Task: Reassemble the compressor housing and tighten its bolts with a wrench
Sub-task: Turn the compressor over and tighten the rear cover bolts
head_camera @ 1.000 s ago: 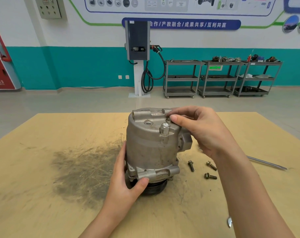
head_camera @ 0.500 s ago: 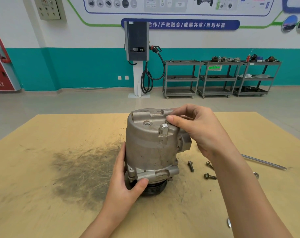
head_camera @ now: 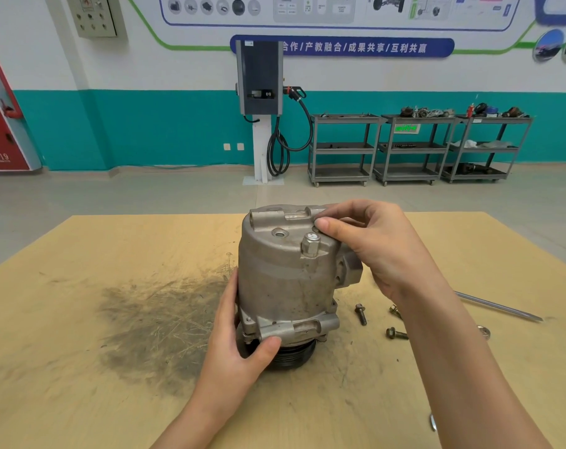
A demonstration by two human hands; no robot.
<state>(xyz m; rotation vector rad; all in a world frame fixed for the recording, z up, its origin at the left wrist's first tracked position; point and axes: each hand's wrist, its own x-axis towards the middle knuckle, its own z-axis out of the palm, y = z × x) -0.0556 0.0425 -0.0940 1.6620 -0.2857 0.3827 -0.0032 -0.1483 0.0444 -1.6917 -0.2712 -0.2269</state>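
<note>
Hand-starting a bolt on top of the compressor housing, with three bolts not yet fitted.

Head view: the compressor housing (head_camera: 288, 280) stands upright on its dark pulley (head_camera: 291, 354), near the middle of the wooden table (head_camera: 81, 319). The left hand (head_camera: 239, 345) wraps its lower flange, thumb in front, to steady it. The right hand (head_camera: 369, 247) is pinched at the top edge, thumb and fingertips closed on what seems to be a bolt head, though the bolt itself is hidden. Three loose bolts (head_camera: 361, 314) lie on the table just right of the housing, and a long metal bar (head_camera: 498, 307), probably the wrench handle, lies farther right, untouched. By my judgement the halves are mated but bolting is early: most bolts remain to be placed, and all wrench tightening is left.
</note>
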